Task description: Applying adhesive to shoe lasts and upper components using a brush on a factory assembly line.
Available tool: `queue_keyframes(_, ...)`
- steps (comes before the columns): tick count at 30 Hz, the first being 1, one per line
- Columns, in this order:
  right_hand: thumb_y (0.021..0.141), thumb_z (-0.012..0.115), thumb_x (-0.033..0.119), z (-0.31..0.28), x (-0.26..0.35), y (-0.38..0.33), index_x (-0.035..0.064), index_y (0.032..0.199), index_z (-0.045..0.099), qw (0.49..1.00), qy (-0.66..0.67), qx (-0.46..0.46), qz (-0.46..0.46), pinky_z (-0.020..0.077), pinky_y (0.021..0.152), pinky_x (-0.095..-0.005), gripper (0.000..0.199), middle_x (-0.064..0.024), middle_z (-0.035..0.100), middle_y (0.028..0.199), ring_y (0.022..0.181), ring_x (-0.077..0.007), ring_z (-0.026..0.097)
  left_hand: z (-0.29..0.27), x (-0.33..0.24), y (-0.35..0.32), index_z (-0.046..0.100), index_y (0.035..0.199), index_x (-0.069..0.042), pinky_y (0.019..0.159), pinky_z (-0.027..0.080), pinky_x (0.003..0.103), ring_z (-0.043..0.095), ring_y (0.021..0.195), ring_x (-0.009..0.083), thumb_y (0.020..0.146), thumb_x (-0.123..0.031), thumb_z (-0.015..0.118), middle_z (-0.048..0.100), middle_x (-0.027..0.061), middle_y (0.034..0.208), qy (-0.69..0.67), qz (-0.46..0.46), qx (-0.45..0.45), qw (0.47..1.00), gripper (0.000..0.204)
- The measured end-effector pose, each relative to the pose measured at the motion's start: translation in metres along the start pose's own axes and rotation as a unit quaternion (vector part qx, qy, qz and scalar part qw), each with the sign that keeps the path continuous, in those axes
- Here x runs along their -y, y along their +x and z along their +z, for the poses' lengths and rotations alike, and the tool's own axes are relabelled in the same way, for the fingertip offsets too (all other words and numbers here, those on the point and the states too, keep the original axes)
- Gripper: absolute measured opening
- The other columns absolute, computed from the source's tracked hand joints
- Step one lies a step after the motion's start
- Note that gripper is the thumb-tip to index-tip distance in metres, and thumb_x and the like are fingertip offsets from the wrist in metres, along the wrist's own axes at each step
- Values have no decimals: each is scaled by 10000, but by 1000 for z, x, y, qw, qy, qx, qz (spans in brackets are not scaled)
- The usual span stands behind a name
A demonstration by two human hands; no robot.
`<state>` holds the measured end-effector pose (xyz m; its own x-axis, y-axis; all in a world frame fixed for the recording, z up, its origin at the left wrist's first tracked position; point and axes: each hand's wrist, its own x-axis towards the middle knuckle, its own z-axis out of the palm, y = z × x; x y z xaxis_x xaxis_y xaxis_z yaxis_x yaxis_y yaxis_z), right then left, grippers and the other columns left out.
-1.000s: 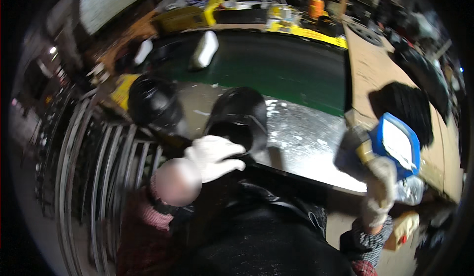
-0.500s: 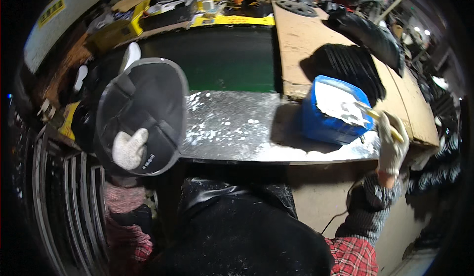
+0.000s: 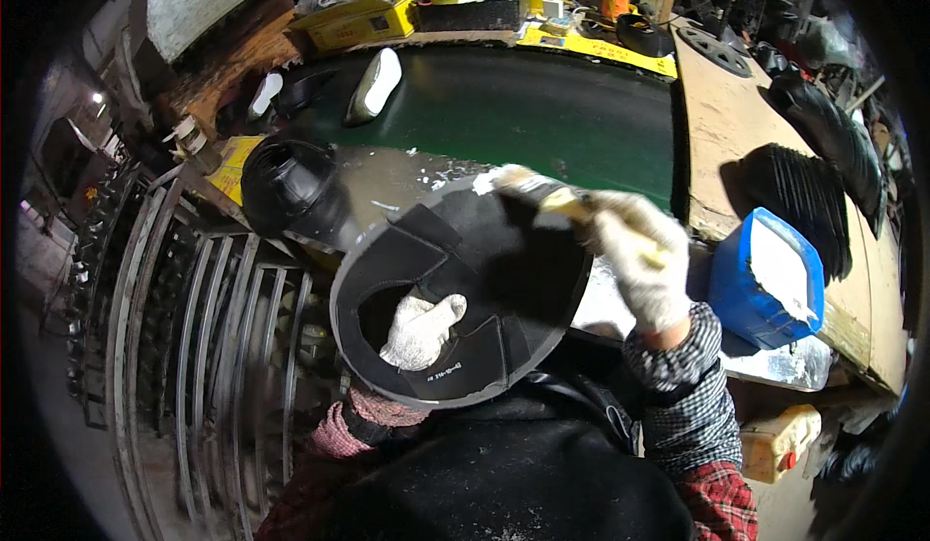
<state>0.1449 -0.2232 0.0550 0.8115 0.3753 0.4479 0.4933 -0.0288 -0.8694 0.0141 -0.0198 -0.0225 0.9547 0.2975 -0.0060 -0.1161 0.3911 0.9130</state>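
My left hand [image 3: 421,333], in a whitish knit glove, grips a black shoe upper [image 3: 494,279] through its opening, thumb lying over the edge. The piece is spread into an oval with its inner side up, flaps beside the opening. In my gloved right hand [image 3: 644,260] is a paintbrush [image 3: 562,202], whose bristles, coated white, meet the far rim of the upper. A white smear shows on that rim by the bristles. To the right of this hand stands a blue tub [image 3: 733,294] with white paste inside.
A dark green belt [image 3: 542,105] lies beyond, with a white-soled shoe [image 3: 376,86] on it. Stacked black uppers [image 3: 799,202] rest on cardboard [image 3: 722,105] at right. Metal racks [image 3: 208,347] stand at left. A yellowish jug [image 3: 780,439] sits low at right.
My right hand has carried the brush from the tub leftward to the upper's far rim. The upper appears nearer the middle of view, and the view itself has turned left.
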Motion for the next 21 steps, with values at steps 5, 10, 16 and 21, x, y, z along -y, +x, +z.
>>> queue_keyframes(5,955,488,215,-26,-40,-41,-59,862,615,991,13,-22,134,433,499,-224,316,-86,631,679,534,-122,560,-24,-10,0,561,1167,2,736,538,300,653,845,197,930,-50,461,654,95,1023,-67,14,-93,993,262)
queue_keyframes(10,949,501,115,-33,-28,-15,-32,1052,594,930,-302,-81,-195,512,601,-238,202,-99,655,860,710,-156,631,-14,-7,14,523,1225,14,795,537,319,645,909,239,923,-18,434,620,141,1126,-135,-61,10,989,317)
queue_keyframes(16,791,689,149,89,63,17,-20,965,634,920,-107,209,-315,514,549,-334,249,-124,622,713,588,-281,627,6,-8,17,596,1108,25,620,505,296,622,704,169,909,-76,518,654,85,890,-60,-2,-19,998,236)
queue_keyframes(21,775,707,289,98,70,-29,41,874,648,909,-16,215,-357,458,429,-281,274,-46,584,653,520,-169,593,-5,-36,24,614,1064,14,563,470,284,589,639,139,897,-113,559,639,53,809,-40,-26,17,999,217)
